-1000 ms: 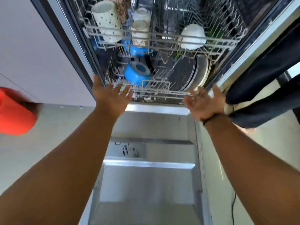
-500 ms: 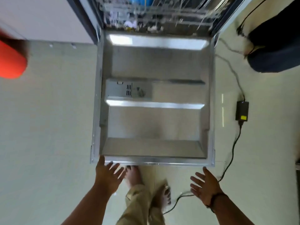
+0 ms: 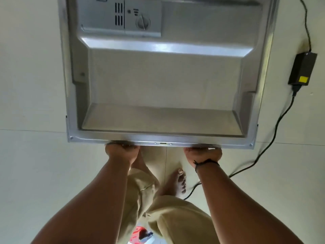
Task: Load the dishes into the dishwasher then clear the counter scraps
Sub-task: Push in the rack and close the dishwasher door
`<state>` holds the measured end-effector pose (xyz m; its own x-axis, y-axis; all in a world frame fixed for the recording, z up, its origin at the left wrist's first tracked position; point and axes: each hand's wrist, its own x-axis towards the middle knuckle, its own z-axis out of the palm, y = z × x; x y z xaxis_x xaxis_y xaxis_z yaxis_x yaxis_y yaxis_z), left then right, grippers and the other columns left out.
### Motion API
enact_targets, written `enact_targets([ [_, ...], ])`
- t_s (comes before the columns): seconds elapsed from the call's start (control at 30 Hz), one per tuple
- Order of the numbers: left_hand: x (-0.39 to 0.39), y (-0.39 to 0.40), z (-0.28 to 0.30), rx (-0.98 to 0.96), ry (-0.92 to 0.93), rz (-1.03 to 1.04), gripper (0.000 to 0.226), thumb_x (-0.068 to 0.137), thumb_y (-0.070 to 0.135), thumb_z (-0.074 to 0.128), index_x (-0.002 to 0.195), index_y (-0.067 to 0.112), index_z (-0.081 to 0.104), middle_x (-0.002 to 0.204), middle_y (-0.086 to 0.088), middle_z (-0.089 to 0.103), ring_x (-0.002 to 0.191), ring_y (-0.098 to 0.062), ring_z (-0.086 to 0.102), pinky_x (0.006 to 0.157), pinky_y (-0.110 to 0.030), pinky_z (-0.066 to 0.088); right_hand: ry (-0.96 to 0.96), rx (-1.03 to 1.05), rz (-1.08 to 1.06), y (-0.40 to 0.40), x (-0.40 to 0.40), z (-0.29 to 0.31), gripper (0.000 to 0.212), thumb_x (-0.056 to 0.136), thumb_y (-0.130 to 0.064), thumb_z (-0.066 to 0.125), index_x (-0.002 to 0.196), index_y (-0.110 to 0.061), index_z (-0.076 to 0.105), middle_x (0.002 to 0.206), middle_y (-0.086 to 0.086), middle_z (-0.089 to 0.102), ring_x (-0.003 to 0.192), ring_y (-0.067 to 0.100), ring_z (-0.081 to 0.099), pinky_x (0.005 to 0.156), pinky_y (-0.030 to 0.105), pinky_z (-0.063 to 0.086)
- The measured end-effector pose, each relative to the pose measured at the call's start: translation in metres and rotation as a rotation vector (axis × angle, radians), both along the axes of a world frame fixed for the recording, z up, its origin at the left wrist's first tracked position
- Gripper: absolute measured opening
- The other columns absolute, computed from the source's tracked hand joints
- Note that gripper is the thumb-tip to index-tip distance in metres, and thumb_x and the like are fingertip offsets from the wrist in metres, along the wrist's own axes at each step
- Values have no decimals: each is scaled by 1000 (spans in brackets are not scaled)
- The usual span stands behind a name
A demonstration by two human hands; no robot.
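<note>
Head view: pale tiled floor [image 3: 35, 155] – open dishwasher door [image 3: 163, 81], black adapter [image 3: 302, 69].

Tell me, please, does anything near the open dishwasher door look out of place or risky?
Yes. A black power adapter lies on the floor right of the dishwasher door, and its cable trails toward the bare foot. It looks like a possible trip hazard.

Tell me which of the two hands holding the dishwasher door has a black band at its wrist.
The right hand, gripping under the front edge of the open stainless steel dishwasher door, has a thin black wristband. The left hand has a bare wrist.
</note>
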<state>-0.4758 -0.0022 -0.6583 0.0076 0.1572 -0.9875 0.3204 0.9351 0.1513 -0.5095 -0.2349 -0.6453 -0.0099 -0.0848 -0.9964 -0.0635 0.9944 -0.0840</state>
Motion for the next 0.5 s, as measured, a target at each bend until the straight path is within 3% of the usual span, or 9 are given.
enact_targets([
  [0.1,0,-2,-1,-21,-72,51,47,90,30,31,116,22,69,113,-7,71,107,-34,64,98,-52,44,-59,-55,-67,4,3,-7,30,76,-32,44,84,-28,72,106,-10,67,104,24,63,104,42,37],
  [0.23,-4,5,29,-62,-69,47,47,89,30,34,123,22,65,120,-3,67,110,-29,63,100,-47,41,-41,-60,-29,-1,0,15,28,77,-29,40,68,-24,65,86,-6,61,91,24,58,103,41,35],
  [0.37,-5,6,106,-110,-100,35,44,88,41,46,123,19,61,120,-6,66,114,-27,61,101,-45,43,-121,-32,-8,-2,-3,87,47,86,-45,39,117,-23,66,121,2,66,116,29,60,99,55,40],
  [0.5,5,2,218,-124,-132,36,49,90,50,47,119,13,62,115,-11,67,109,-31,62,99,-47,45,-122,21,3,-8,1,193,59,87,-61,37,114,-13,59,113,13,63,112,33,59,98,55,41],
])
